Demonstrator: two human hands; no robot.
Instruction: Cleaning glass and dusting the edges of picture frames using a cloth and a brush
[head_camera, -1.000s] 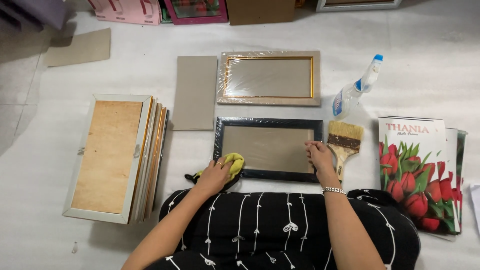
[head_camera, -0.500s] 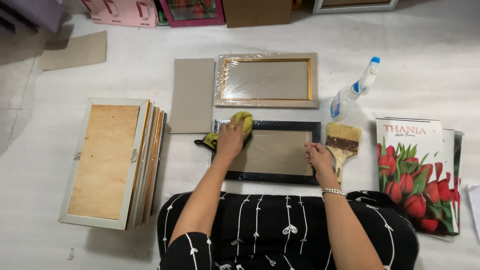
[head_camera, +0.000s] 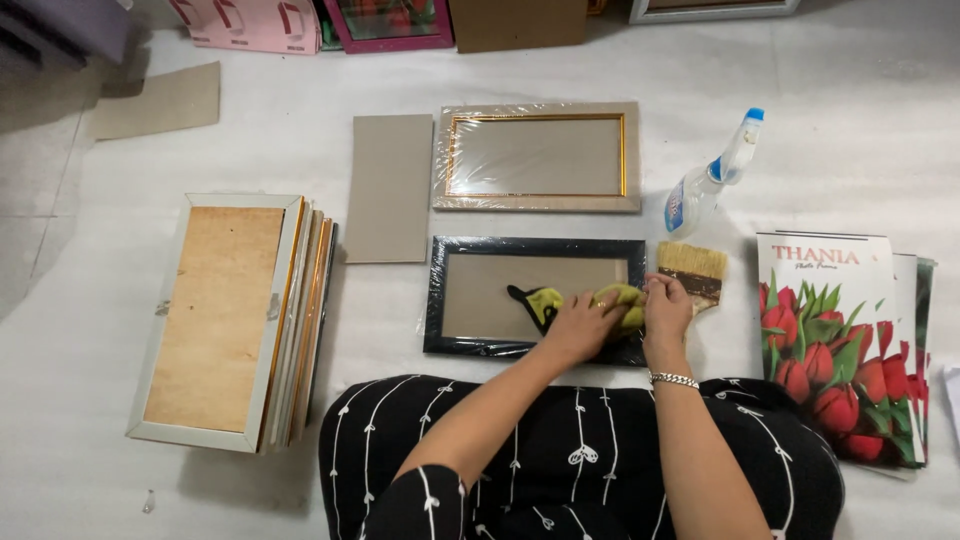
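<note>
A black picture frame (head_camera: 437, 295) lies flat on the white floor covering in front of me. My left hand (head_camera: 578, 327) presses a yellow-green cloth (head_camera: 545, 300) onto the frame's glass near its right end. My right hand (head_camera: 666, 310) rests on the frame's right edge, fingers bent, touching the cloth. A silver bracelet sits on that wrist.
A beige frame with gold inner trim (head_camera: 537, 157) lies just beyond, with a grey backing board (head_camera: 390, 187) to its left. A wide paintbrush (head_camera: 692, 270) and a spray bottle (head_camera: 712, 178) lie to the right. A stack of frames (head_camera: 235, 315) stands at left, flower prints (head_camera: 840, 340) at right.
My left hand swept the cloth from the frame's lower left corner up to its top left, then across the glass to the right end. My right hand shifted slightly right.
</note>
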